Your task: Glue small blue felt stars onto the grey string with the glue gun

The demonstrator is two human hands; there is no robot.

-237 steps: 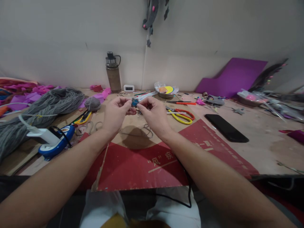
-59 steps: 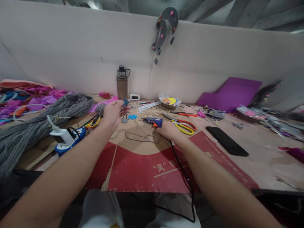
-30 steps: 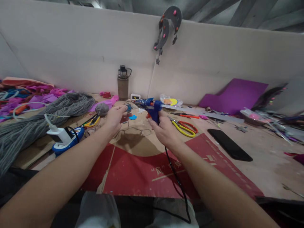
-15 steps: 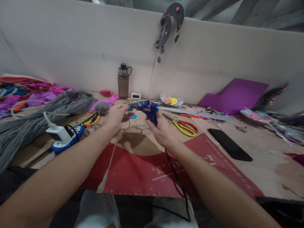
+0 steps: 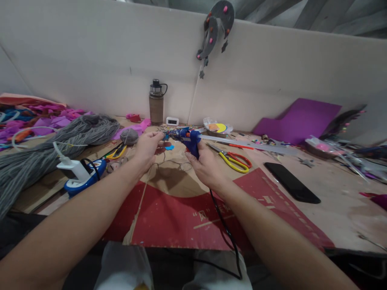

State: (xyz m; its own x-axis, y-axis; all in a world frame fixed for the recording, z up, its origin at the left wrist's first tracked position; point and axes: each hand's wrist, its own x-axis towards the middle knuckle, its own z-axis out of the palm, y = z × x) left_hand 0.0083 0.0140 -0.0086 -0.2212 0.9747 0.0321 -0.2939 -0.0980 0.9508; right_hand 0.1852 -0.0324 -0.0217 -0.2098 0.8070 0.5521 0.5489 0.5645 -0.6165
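My right hand (image 5: 205,163) is wrapped round the handle of a blue hot glue gun (image 5: 191,139), its nozzle pointing left. A long clear glue stick (image 5: 229,142) sticks out of the gun's back, and a black cord (image 5: 223,225) hangs from its grip. My left hand (image 5: 148,150) pinches a small blue piece (image 5: 166,137) right at the nozzle; whether they touch I cannot tell. Below the nozzle a blue cut-out (image 5: 169,148) lies on the cardboard, near a loop of thin grey yarn (image 5: 173,163).
Scissors with red and yellow handles (image 5: 236,161) and a black phone (image 5: 290,182) lie to the right. On the left are a power strip (image 5: 84,181), grey yarn (image 5: 90,133) and a yellow cutter (image 5: 117,152). A bottle (image 5: 156,105) and small clock (image 5: 172,121) stand behind. Red-printed cardboard (image 5: 175,225) lies in front.
Both hands and the glue gun hold nearly the same pose. The whole view has shifted very slightly, with things appearing a little higher and further left.
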